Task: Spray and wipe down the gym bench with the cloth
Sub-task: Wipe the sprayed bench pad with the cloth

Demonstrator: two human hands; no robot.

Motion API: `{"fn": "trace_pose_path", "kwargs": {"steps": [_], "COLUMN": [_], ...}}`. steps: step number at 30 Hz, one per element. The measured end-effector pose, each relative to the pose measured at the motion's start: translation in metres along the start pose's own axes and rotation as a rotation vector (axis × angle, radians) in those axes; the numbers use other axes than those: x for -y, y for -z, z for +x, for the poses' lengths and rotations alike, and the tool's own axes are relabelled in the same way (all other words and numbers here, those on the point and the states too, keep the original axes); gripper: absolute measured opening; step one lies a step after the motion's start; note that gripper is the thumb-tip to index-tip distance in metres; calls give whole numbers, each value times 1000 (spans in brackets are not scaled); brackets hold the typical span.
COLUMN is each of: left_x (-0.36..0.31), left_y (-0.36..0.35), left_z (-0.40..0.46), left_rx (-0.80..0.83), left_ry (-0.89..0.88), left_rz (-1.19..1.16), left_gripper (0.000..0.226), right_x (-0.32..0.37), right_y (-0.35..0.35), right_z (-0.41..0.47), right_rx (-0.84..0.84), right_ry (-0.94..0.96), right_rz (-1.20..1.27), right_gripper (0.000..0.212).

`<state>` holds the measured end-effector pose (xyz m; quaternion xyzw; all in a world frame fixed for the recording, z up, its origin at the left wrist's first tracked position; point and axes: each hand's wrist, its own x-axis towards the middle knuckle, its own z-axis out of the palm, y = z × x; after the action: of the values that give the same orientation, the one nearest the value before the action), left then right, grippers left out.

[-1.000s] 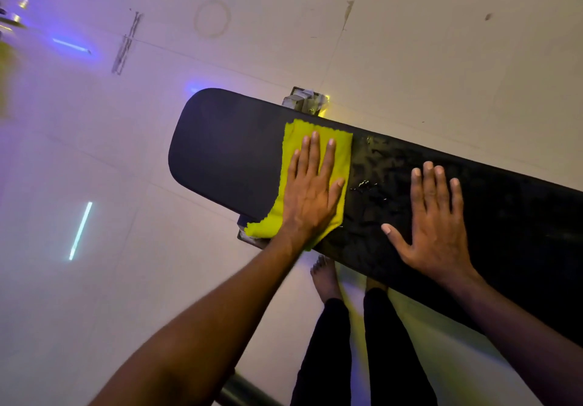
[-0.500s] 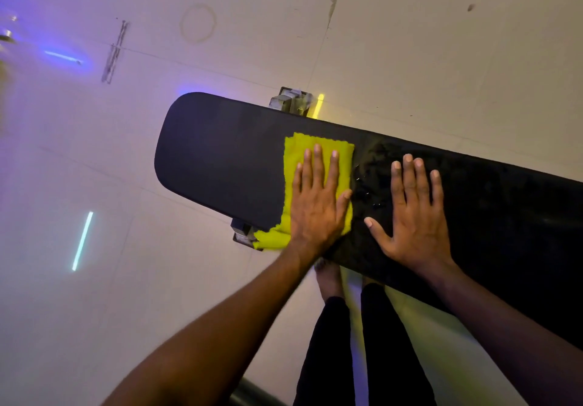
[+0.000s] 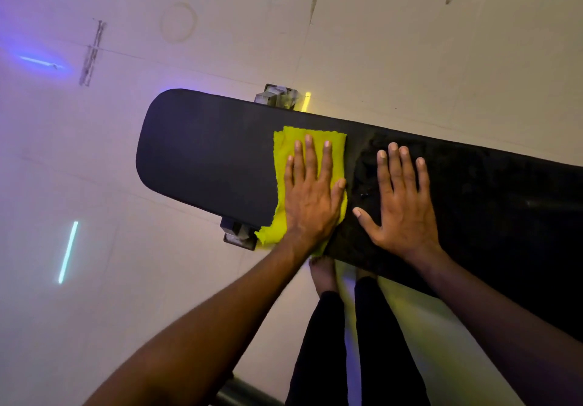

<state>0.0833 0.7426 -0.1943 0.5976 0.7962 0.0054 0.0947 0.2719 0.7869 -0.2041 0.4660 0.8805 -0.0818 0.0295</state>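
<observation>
Left hand (image 3: 310, 197) flat on cloth (image 3: 285, 153) | right hand (image 3: 402, 208) flat on bench (image 3: 205, 156)

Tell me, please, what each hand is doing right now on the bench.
Left hand: open, palm pressed flat on the yellow cloth, not gripping it.
Right hand: open, fingers spread flat on the bench pad, holding nothing.

Yellow cloth (image 3: 285, 165) flat across black bench (image 3: 205, 153), corner overhanging near edge
</observation>
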Motion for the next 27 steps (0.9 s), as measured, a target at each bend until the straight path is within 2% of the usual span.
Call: {"fn": "trace_pose_path", "kwargs": {"steps": [3,5,8,10,12,14,17,19,21,25,27], "left_x": [11,32,43,27,0,-24,-30,-19,-8,-21,-44], "left_y": [8,12,9,3,-1,-1,7,11,10,-3,-8], "left_z": [40,59,43,16,-4,-2,36,59,56,-1,-19], "left_rx": [14,-8,-48,-49,-21,35,62,44,6,-23,2], "left_ry": [-302,-357,-151,3,38,-95,-456,-528,-424,-75,-14], "left_rz": [35,58,18,6,12,4,41,74,66,18,13], "left_gripper": [66,64,64,66,69,71,67,65,63,66,69], "right_x": [0,0,0,0,-1,-9,-37,-53,-56,-51,-51], "right_y": [-2,-3,-3,-1,-1,-1,-4,-4,-4,-3,-3], "right_z": [0,0,-1,0,-3,-12,-34,-44,-46,-45,-46], "right_rx": [-22,-31,-34,-30,-32,-39,-49,-41,-34,-19,-20], "right_ry": [2,-2,-6,-7,-12,-26,-26,-44,-63,-72,-75], "right_rz": [-3,-7,-4,4,27,51,34,17,17,16,10], "right_gripper": [103,103,104,104,103,102,101,102,103,104,104]}}
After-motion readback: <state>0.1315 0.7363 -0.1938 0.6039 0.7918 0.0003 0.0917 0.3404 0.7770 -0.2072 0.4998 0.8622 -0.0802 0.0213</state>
